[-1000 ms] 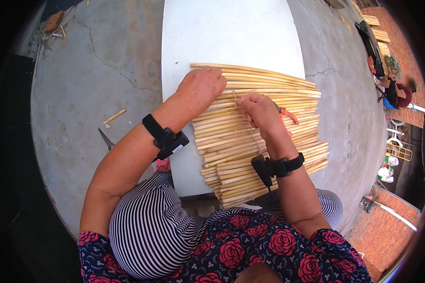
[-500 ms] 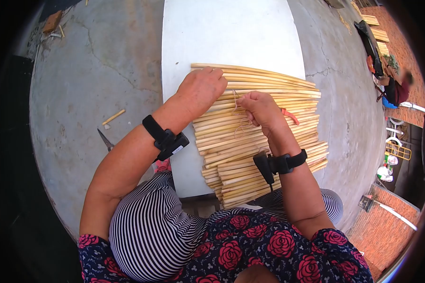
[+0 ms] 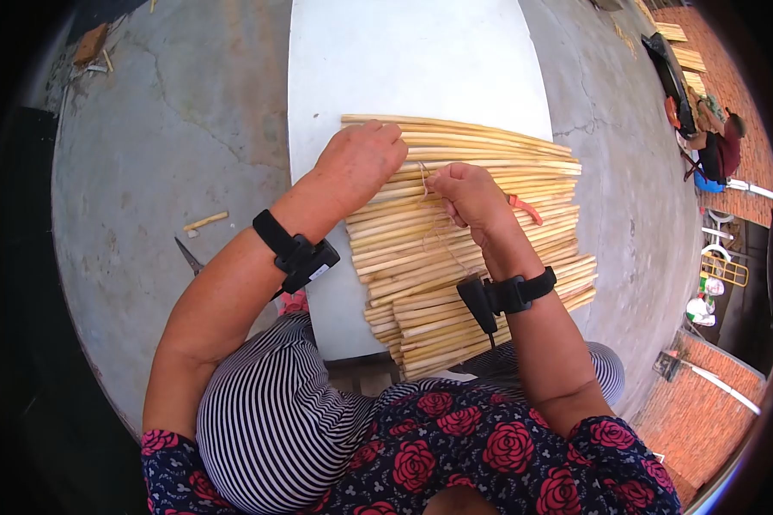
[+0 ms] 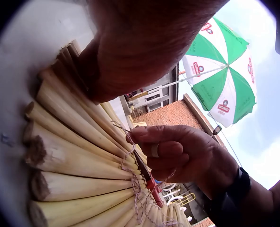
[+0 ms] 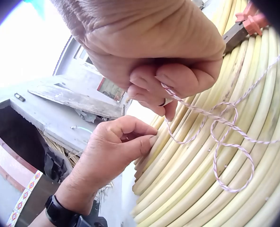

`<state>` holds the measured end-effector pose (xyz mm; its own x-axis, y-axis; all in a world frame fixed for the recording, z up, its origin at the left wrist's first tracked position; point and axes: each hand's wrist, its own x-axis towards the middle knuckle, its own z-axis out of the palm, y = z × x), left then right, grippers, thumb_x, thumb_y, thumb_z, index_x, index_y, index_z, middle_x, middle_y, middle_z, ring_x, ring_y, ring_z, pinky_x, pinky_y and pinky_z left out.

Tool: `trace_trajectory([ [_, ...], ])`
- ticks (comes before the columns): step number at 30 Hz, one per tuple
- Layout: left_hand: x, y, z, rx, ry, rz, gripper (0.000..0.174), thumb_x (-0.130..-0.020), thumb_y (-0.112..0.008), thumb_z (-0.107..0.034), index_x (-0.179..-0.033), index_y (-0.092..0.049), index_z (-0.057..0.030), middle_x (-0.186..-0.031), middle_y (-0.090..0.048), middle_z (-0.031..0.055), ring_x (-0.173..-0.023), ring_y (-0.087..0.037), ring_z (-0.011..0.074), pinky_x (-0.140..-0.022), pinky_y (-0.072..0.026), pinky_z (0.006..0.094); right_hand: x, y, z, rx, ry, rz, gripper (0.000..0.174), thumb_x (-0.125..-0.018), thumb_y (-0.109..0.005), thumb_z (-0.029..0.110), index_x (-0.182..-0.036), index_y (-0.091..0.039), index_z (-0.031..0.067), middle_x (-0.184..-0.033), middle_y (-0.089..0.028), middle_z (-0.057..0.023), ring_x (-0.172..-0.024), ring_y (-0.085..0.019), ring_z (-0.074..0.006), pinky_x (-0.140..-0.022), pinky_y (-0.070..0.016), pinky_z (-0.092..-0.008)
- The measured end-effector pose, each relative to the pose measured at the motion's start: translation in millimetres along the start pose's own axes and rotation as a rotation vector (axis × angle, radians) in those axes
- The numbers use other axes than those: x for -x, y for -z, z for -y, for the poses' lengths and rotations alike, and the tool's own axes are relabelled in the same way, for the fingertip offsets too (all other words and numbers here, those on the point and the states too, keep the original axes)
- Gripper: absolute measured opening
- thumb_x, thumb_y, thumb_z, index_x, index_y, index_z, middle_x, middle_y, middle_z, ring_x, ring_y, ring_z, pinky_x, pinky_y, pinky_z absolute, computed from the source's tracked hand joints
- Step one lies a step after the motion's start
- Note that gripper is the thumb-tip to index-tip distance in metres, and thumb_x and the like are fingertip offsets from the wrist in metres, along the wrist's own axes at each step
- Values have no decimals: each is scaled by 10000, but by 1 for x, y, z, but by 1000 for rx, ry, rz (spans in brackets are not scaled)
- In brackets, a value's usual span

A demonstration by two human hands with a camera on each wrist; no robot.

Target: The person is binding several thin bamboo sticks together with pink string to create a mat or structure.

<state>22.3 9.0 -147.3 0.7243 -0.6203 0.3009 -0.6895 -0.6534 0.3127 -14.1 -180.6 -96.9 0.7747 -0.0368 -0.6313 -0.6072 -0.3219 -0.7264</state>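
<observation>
A row of pale peeled sticks (image 3: 455, 232) lies side by side, laced with pink-and-white twine (image 5: 233, 126). My left hand (image 3: 362, 161) is at the far left end of the row. In the right wrist view its thumb and forefinger pinch a stick (image 5: 160, 138) at the row's edge. Close beside it, my right hand (image 3: 471, 196) holds the twine with curled fingers, and a strand runs out from under them. A thin dark tip (image 4: 120, 126) shows at its fingertips in the left wrist view. Loose twine loops lie over the sticks.
A red-handled cutting tool (image 3: 525, 209) lies on the sticks beside my right hand. Under them is a white board (image 3: 421, 60). On the floor at left are scissors (image 3: 189, 255) and a short stick piece (image 3: 206, 220). Another person (image 3: 720, 154) sits at far right.
My right forearm has shifted slightly to the right, and its hand has risen a little off the cutting tool's side. The left hand keeps its place on the sticks.
</observation>
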Motion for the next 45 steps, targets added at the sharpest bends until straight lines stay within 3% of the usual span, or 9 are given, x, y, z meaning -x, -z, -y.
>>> trace_trajectory([
  [1,0,0,1,2,-3,-4,23,-771,-573,-73,-788,-568,-58,-853,-555,70,-850,-594,243,-702,-530,358,0,-2,-2,5,27,-11,155,-886,-645,168,-787,-608,55,-551,-463,38,-436,-360,-52,-395,-264,-225],
  [4,0,2,3,14,-12,-6,20,-773,-576,-78,-778,-569,-60,-844,-555,66,-846,-592,242,-697,-528,360,-6,-9,-20,42,96,-89,171,-858,-639,162,-836,-654,-7,-636,-585,-22,-544,-496,-84,-507,-402,-250],
  [7,1,-1,4,30,-8,-25,44,-773,-583,-88,-752,-559,-58,-831,-550,72,-839,-588,249,-690,-524,368,-8,-17,-26,45,125,-145,205,-870,-632,199,-840,-658,-2,-654,-619,-39,-577,-546,-118,-561,-447,-283],
  [10,1,-2,6,57,-1,-36,74,-773,-588,-97,-730,-546,-53,-822,-545,79,-831,-582,260,-681,-517,376,-13,-19,-39,215,184,-225,242,-878,-627,244,-865,-664,5,-673,-645,-79,-609,-586,-174,-617,-474,-320],
  [11,1,-2,7,64,3,-41,79,-774,-588,-98,-727,-544,-52,-819,-544,81,-827,-581,263,-679,-516,378,-13,-18,-42,275,185,-237,250,-882,-618,276,-899,-666,31,-709,-665,-112,-651,-623,-237,-657,-490,-355],
  [17,3,-1,6,74,31,-58,92,-785,-584,-106,-723,-540,-56,-813,-539,80,-820,-574,268,-670,-505,385,-7,-21,-39,333,216,-281,221,-890,-606,273,-911,-664,61,-730,-674,-115,-690,-644,-269,-667,-498,-372],
  [29,5,-5,11,153,24,-71,97,-790,-572,-102,-711,-538,-59,-808,-538,78,-812,-565,267,-661,-494,380,-8,-23,-43,210,164,-274,219,-893,-622,264,-907,-673,51,-704,-659,-88,-639,-611,-197,-656,-485,-326],
  [38,3,-7,18,229,-28,-84,107,-786,-579,-86,-693,-536,-53,-788,-531,78,-795,-551,272,-660,-488,385,-9,-29,-44,198,164,-314,216,-894,-627,262,-909,-674,51,-721,-667,-79,-660,-616,-185,-674,-485,-313],
  [45,0,-7,21,264,-56,-59,132,-804,-565,-85,-687,-527,-38,-789,-536,83,-807,-555,282,-671,-487,397,-10,-24,-37,-48,103,-193,185,-900,-641,212,-881,-673,30,-667,-605,-11,-580,-524,-98,-541,-446,-272],
])
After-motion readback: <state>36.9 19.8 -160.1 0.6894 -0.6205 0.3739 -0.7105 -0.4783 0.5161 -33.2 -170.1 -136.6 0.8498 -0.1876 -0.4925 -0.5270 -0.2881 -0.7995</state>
